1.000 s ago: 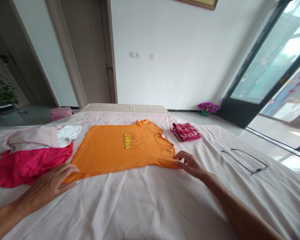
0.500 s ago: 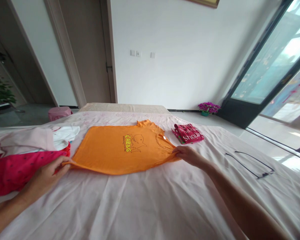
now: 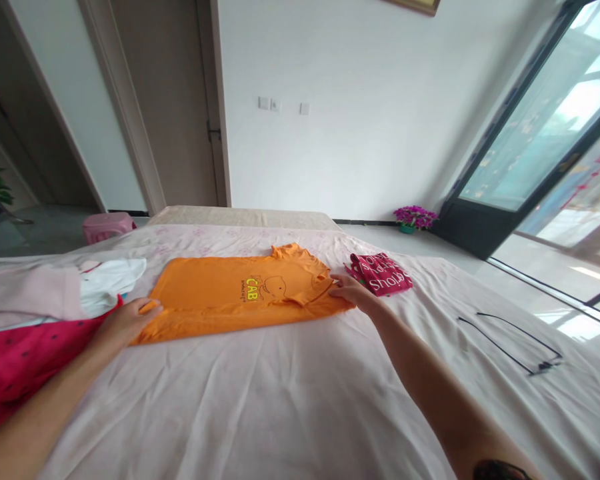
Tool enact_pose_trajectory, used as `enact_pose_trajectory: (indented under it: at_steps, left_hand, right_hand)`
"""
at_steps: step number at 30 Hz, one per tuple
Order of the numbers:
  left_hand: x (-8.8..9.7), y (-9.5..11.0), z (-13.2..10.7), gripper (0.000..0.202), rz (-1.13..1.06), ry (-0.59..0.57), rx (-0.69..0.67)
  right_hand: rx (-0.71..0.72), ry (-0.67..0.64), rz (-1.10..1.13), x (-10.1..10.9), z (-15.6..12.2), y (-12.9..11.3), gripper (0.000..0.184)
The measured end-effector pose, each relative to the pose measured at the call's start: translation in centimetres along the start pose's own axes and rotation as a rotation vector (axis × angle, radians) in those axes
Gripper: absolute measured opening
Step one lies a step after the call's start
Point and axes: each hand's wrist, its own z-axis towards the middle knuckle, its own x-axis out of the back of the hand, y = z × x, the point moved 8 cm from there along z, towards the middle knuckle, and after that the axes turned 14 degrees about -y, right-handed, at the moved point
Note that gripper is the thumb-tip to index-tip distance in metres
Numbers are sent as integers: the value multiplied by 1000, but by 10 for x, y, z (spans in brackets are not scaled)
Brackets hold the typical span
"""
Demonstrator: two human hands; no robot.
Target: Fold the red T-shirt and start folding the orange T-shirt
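An orange T-shirt [image 3: 215, 283] lies on the bed, its collar end towards the right. Its near side is folded over, covering part of the yellow print and the drawn animal. At the hem end, my left hand [image 3: 133, 317] pinches the folded edge. My right hand [image 3: 353, 291] grips the same flap by the collar and near sleeve. The far sleeve sticks out at the back. Just beyond my right hand sits a folded dark red garment [image 3: 383, 273] with white lettering. Beside my left forearm lies a pinkish-red dotted garment [image 3: 35, 353].
Pale pink and white clothes [image 3: 55, 290] are heaped at the left. A pair of glasses [image 3: 520, 347] rests on the sheet [image 3: 260, 407] at the right. Past the bed stand a pink stool [image 3: 109, 227] and purple flowers [image 3: 415, 217] in a green pot.
Both hands have carried the shirt's near edge up and away from me, folding it over the front. Half a second ago the shirt was spread out with its whole print showing.
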Motion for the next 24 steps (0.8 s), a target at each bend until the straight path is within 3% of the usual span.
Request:
enact_pose_trajectory:
  at_steps: [3, 7, 9, 12, 20, 24]
  left_hand:
    - [-5, -6, -6, 48, -7, -31, 52]
    - [3, -4, -19, 48, 89, 84, 131]
    - [6, 1, -22, 47, 111, 120, 136]
    - [7, 6, -23, 45, 151, 115, 140]
    - [4, 5, -22, 46, 120, 99, 151]
    - [3, 3, -24, 47, 96, 89, 179]
  right_hand:
    - [5, 31, -140, 3, 6, 4, 56]
    - [-19, -54, -240, -3, 23, 6, 24]
    - [-9, 36, -190, 5, 30, 4, 18]
    - [-15, 193, -144, 18, 36, 3, 22]
    - [-129, 188, -291, 23, 23, 17, 23]
    - [-193, 153, -314, 28, 1, 19, 44]
